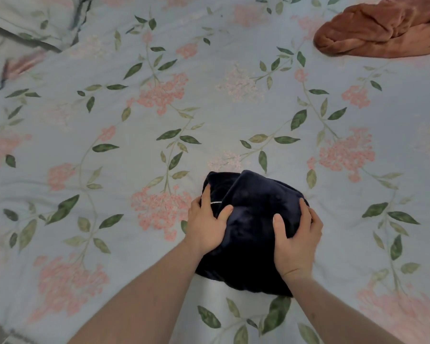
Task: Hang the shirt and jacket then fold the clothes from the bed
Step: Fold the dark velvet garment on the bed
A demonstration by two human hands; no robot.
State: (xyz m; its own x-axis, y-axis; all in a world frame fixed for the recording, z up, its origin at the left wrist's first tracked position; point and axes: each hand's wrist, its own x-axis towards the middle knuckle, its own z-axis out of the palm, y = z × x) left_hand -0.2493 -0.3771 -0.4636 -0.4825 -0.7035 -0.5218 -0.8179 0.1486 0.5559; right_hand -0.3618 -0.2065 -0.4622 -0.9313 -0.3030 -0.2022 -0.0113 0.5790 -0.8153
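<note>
Dark garment (253, 219): folded bundle on bed (134, 145), left hand (205, 225) and right hand (297, 238) grasping sides, fingers curled. Brown garment (382, 28): far corner, crumpled.

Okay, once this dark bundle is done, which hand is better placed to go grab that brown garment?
Likely the right hand. The brown garment lies crumpled at the bed's far right, on that hand's side. The left hand would have to cross over the dark folded garment.

no readable text, no labels, no numbers anywhere
</note>
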